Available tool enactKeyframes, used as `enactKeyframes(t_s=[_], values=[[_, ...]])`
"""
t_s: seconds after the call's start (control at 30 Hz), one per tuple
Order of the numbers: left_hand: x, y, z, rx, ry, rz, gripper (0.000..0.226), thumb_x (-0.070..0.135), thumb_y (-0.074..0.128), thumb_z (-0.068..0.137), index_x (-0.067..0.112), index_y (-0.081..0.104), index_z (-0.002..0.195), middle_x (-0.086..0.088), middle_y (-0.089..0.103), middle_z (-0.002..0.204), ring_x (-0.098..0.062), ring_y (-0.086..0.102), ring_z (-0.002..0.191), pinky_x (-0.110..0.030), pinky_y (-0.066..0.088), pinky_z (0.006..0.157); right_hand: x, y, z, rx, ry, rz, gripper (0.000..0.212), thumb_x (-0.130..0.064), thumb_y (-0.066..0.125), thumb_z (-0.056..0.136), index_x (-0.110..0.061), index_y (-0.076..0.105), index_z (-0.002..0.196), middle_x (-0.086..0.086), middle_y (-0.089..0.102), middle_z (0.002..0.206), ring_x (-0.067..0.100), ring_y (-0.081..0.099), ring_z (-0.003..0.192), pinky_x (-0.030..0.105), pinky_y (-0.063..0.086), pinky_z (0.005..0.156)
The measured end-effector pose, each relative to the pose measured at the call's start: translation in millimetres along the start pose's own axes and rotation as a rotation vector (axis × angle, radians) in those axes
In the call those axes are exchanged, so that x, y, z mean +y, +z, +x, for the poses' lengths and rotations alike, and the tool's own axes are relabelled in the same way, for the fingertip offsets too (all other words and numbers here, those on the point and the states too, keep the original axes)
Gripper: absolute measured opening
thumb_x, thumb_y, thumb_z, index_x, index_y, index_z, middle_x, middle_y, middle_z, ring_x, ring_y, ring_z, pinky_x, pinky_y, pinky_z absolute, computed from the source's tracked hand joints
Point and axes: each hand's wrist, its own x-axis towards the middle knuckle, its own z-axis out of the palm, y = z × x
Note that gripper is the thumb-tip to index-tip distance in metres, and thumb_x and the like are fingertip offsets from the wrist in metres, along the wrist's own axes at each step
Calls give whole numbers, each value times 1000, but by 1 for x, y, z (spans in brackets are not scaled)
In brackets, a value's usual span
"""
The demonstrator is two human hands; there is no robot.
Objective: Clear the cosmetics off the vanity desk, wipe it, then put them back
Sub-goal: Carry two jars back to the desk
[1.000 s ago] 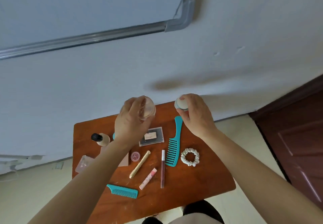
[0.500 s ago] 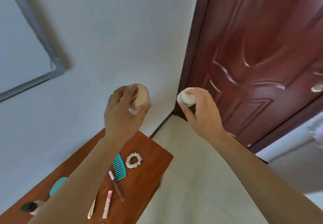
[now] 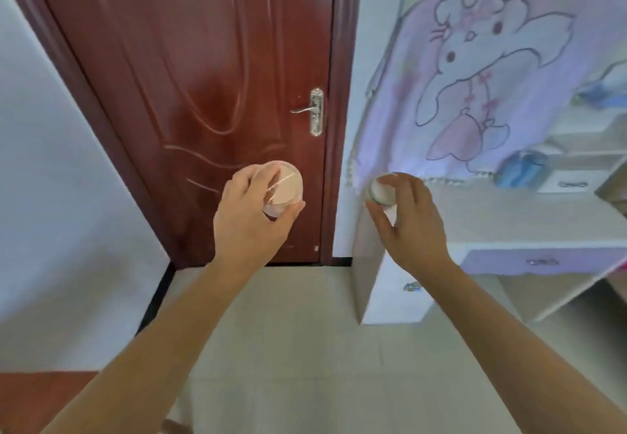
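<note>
Fingers (image 3: 242, 181) of your left hand (image 3: 247, 226) curl round a clear jar (image 3: 285, 186) before the red door (image 3: 203, 60); your right hand (image 3: 414, 226) pinches a small white jar (image 3: 381, 191).

Pink jar (image 3: 283, 186) in left hand (image 3: 251, 220), white jar (image 3: 382, 190) in right hand (image 3: 412, 223), before door (image 3: 190, 94).

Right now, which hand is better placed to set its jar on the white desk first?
The right hand, I think: its white jar is at the corner of the white desk, while the left hand holds the clear jar in front of the door.
</note>
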Motion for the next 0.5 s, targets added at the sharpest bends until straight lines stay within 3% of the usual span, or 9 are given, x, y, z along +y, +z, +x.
enactKeyframes(t_s=[0.07,0.27,0.4,0.5], values=[[56,51,5,-31,51,-48,55,47,74,76,29,56,125,13,53,125,-11,50,111,-18,37,82,66,-40,-12,1,49,-80,32,-32,61,95,-18,50,122,5,57,124,26,53,104,34,46,82],[185,166,33,-161,137,-163,57,49,73,76,31,55,127,14,51,126,-11,49,113,-20,37,84,208,-132,-31,84,214,-179,33,-26,68,92,-16,52,120,8,58,121,30,56,102,39,50,81],[236,236,53,-236,194,-206,56,49,74,76,30,55,125,12,51,125,-9,46,114,-4,30,80,280,-156,-35,88,281,-212,35,-27,68,92,-16,51,121,9,57,124,30,55,104,39,49,80],[262,297,67,-306,221,-253,55,48,75,76,30,54,124,12,51,126,-8,45,113,-2,27,74,334,-160,-40,83,358,-225,36,-28,67,92,-17,51,122,6,56,125,28,55,106,38,52,76]])
